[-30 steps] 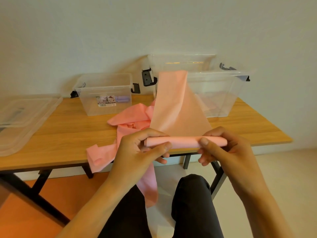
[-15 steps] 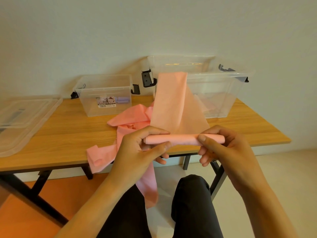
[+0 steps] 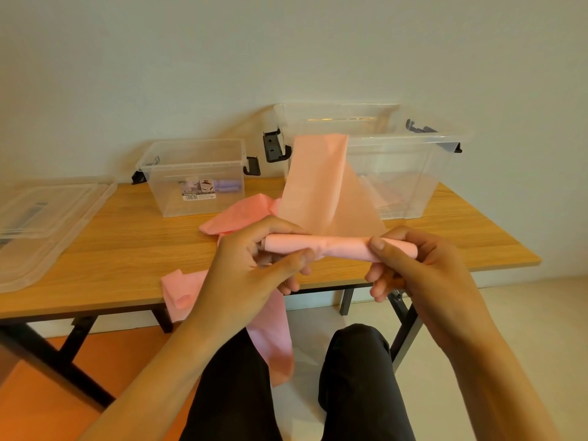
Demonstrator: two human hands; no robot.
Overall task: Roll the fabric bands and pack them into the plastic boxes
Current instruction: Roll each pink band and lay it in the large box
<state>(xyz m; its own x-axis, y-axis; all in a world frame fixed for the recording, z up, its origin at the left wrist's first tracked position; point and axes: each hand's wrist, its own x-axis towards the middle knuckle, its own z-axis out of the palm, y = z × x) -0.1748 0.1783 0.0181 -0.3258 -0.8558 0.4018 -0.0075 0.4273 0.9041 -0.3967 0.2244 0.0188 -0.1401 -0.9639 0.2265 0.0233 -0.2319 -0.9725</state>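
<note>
**Pink roll in the air, both hands on it**

Our left hand (image 3: pixel 251 268) is curled round one end of the pink fabric band (image 3: pixel 334 246), thumb beneath and fingers over the top. Our right hand (image 3: pixel 423 268) pinches the other end, thumb on top. The roll hangs just in front of the table (image 3: pixel 127 249) edge, and its loose tail climbs toward the large plastic box (image 3: pixel 413 173). Whether the tail rests on the rim, we cannot tell. Our call: turn both ends evenly, hold the tail taut and line up the edges, or it cones. Further out, the small plastic box (image 3: pixel 197 198) holds purple rolls (image 3: pixel 227 186), and loose pink fabric (image 3: pixel 235 218) sprawls over the table edge
</note>
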